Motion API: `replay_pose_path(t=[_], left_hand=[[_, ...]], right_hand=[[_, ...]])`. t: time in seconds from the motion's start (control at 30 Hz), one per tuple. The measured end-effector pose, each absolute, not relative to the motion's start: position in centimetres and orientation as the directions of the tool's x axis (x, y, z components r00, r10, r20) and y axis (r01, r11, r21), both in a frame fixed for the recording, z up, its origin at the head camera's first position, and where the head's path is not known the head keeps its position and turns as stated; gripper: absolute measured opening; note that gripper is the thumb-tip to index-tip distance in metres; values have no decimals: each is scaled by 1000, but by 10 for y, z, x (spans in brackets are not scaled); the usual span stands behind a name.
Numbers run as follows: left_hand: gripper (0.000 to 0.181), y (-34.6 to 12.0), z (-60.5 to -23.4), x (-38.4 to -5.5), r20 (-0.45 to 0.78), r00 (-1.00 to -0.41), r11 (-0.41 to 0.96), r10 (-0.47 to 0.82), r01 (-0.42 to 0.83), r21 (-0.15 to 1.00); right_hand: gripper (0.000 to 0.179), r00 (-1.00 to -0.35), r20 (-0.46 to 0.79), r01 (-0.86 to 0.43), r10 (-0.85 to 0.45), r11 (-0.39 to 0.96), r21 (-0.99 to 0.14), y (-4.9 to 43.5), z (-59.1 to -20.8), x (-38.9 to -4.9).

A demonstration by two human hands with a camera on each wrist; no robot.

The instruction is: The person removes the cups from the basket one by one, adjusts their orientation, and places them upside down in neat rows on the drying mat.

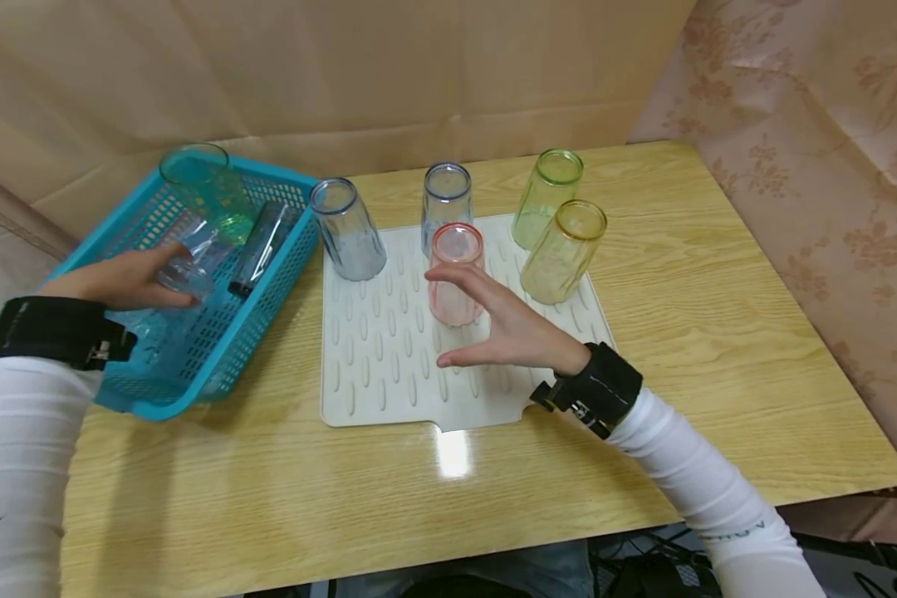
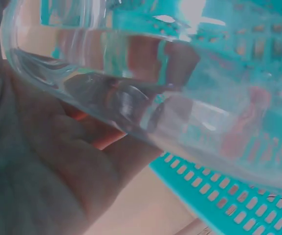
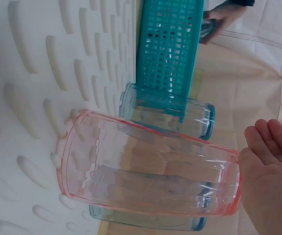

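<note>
My left hand [image 1: 134, 278] reaches into the blue basket [image 1: 227, 378] and grips a clear glass [image 1: 187, 278], which lies tilted. The left wrist view shows this glass [image 2: 131, 98] large against the palm, fingers curled round its far side. My right hand [image 1: 504, 328] is held over the white mat [image 1: 381, 390], thumb and fingers spread apart beside a pink glass [image 1: 452, 309]. In the right wrist view the fingertips are close to the upper end of the pink glass [image 3: 150, 166]; I cannot tell whether they touch. The pink glass seems to stand mouth down.
Two blue-tinted glasses, one at the mat's left [image 1: 350, 237] and one behind the pink glass [image 1: 447, 195], stand there. A green glass [image 1: 547, 199] and a yellow glass [image 1: 561, 257] stand at the right. The basket also holds a green glass [image 1: 213, 195] and a dark cylindrical thing [image 1: 262, 249].
</note>
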State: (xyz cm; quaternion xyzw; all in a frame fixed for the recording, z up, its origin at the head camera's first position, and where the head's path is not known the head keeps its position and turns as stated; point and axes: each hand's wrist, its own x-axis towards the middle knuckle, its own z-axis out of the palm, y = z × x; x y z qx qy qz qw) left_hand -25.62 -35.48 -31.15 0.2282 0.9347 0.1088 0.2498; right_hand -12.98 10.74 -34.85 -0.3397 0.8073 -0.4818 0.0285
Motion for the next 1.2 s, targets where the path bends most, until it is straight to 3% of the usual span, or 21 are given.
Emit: replay_pose_path(t=[0.4,0.73,1.2], left_hand=[[67,-342,-280,-250,-295,-804,839,517,406,363],[66,-332,-255,-244,-227,-828,845,512,437,309],[73,-291,-213,-219,15,-809,762,587,559,328]], right_hand=[[87,-778,291,-516,-556,302,-802,111,-354,-129],[84,-777,328,-517,-538,248,-819,114,-357,-127],[78,-781,287,-483,-554,244,-841,114,-361,-120]])
